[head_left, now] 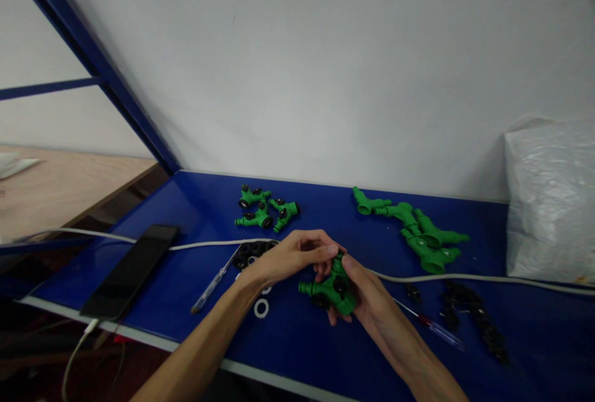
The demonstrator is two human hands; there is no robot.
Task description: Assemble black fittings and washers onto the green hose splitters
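A green Y-shaped hose splitter [341, 303] with black valve levers is held above the blue tabletop. My right hand [367, 290] wraps round its body from the right. My left hand [304, 256] reaches over from the left, thumb and fingers closed at the tip of the upper outlet; any small part between them is hidden. Below my left wrist lie flat white washers [261, 308] and a cluster of black rings [251, 253]. Beside these rests a clear-handled screwdriver [209, 290]. A second screwdriver [437, 327] lies by my right forearm, next to small black parts [474, 315].
Splitters with black levers [258, 213] stand at the back left; several bare green splitter bodies [418, 231] lie at the back right. A dark phone [132, 272] is plugged into a white cable. Another pale cable [441, 278] crosses the table. A plastic bag [551, 197] stands far right.
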